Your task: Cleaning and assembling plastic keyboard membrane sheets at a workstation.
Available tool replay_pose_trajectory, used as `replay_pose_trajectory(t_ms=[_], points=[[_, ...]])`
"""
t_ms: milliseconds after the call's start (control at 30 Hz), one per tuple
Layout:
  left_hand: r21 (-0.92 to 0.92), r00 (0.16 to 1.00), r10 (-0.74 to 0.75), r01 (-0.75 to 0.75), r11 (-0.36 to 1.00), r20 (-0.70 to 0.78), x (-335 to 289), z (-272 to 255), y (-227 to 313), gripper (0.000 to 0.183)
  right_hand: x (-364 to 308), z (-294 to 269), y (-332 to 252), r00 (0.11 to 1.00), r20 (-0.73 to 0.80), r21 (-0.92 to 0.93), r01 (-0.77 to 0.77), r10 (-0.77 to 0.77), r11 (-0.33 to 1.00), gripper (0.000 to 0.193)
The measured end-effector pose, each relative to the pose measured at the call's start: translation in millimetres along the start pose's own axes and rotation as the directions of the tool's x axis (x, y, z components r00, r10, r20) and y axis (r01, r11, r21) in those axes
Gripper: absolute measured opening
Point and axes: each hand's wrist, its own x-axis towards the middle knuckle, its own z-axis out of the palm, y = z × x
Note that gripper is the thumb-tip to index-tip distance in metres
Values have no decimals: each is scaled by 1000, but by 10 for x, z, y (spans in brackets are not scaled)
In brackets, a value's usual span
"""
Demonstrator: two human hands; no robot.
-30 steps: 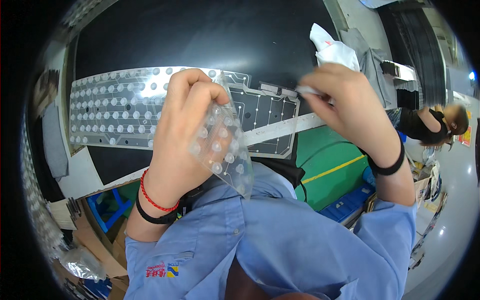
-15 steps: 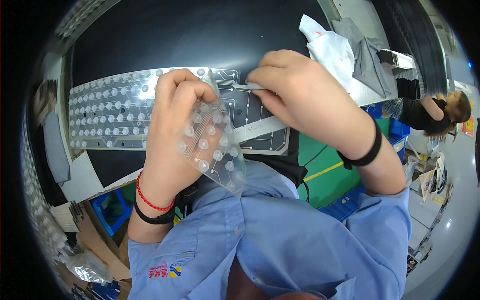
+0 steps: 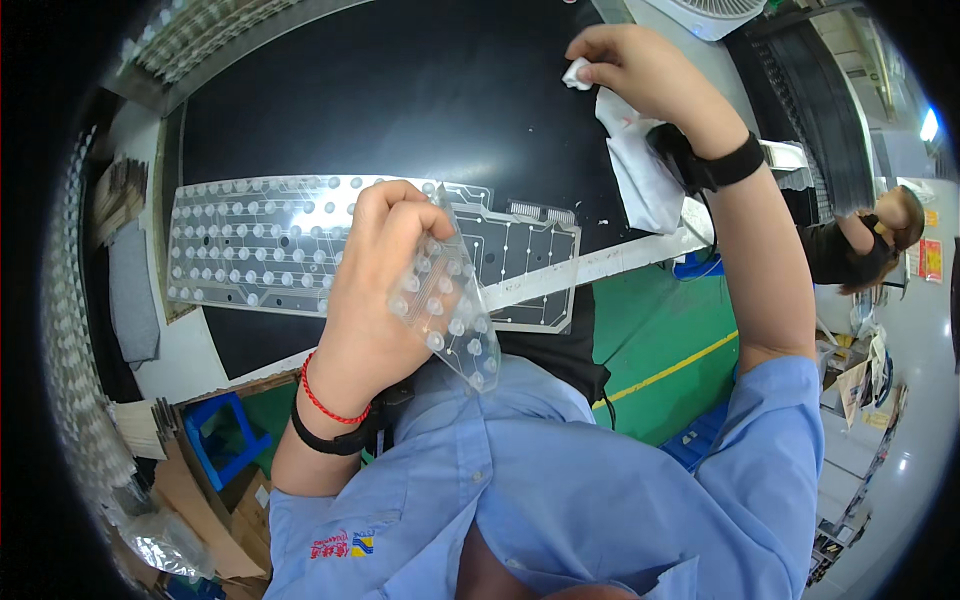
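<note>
A clear keyboard membrane (image 3: 262, 262) with rows of round domes lies across the near edge of the black work surface. My left hand (image 3: 385, 270) is closed on the folded-back end of its upper domed sheet (image 3: 478, 352), which hangs toward my shirt. Right of that hand, the bared lower sheet (image 3: 540, 258) shows its traces and dots. Away at the upper right, my right hand (image 3: 645, 75) pinches a small white wad (image 3: 576, 74) over the black surface, just beyond a crumpled white cloth (image 3: 642, 170). I cannot tell what the wad is made of.
A white fan (image 3: 705, 14) stands at the far right. Stacks of domed sheets (image 3: 200, 45) line the far left, and a grey cloth (image 3: 133, 290) hangs at the left edge. Another person (image 3: 860, 240) is at the right. A blue stool (image 3: 222, 440) stands below the table.
My right hand has moved off the lower sheet, up and right past the white cloth, with the white wad in its fingers. The left hand keeps its hold on the folded-back sheet.
</note>
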Motion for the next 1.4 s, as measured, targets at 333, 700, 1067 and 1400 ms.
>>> replay_pose_trajectory(t_ms=[333,700,1067,1400], points=[[-10,1000,-30,30,999,7,-30,-15,29,37,-1219,33,-563,999,15,-12,-32,32,999,38],[27,1000,-5,5,1000,4,-24,-31,1,34,-584,254,-727,975,39,29,220,-221,975,17],[36,999,31,-32,999,32,-3,-11,-18,31,-1225,-277,-932,976,-198,312,154,-94,938,26],[33,999,-40,39,999,22,-30,22,-1,30,-2107,-396,-486,826,530,-42,-200,192,979,15]])
